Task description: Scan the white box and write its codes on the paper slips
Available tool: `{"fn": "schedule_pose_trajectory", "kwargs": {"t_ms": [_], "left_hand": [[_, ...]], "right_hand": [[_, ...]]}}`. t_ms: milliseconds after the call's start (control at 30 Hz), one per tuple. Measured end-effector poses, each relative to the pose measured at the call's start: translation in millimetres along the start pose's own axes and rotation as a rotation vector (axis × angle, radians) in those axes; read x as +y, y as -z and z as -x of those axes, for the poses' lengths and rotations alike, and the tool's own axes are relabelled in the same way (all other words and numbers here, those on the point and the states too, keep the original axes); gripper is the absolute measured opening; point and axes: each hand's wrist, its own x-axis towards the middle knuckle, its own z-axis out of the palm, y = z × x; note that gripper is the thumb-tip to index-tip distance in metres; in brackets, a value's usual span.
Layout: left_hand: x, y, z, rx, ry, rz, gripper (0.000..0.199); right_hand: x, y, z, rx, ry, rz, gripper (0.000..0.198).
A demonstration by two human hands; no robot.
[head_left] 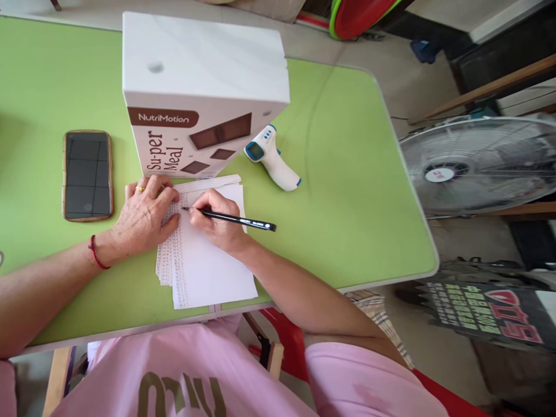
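Black pen [238,219] in its fingers, my right hand [220,221] is closed and rests on a sheet of white paper [217,272]. The pen's tip touches the sheet near rows of small handwriting along its left side. My left hand [145,211] lies across the left edge of the papers, fingers bent and apart, thumb on the written part. It wears a gold ring, and a red cord bracelet [98,252] circles the wrist. More written sheets [164,263] stick out beneath the top one. The writing is too small to read.
Right behind the papers stands a white NutriMotion box [204,63]. A white and blue infrared thermometer [273,159] lies to its right. On the left is a phone [87,175] in a brown case. A fan [469,168] stands beyond the right edge of the green table [356,174].
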Motion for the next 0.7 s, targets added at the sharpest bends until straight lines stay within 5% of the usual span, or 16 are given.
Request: {"fn": "schedule_pose_trajectory", "kwargs": {"t_ms": [700], "left_hand": [[1.0,2.7,0.1,-0.001,0.002,0.028,0.024]], "right_hand": [[-0.3,0.3,-0.6,-0.010,-0.028,0.001,0.020]]}}
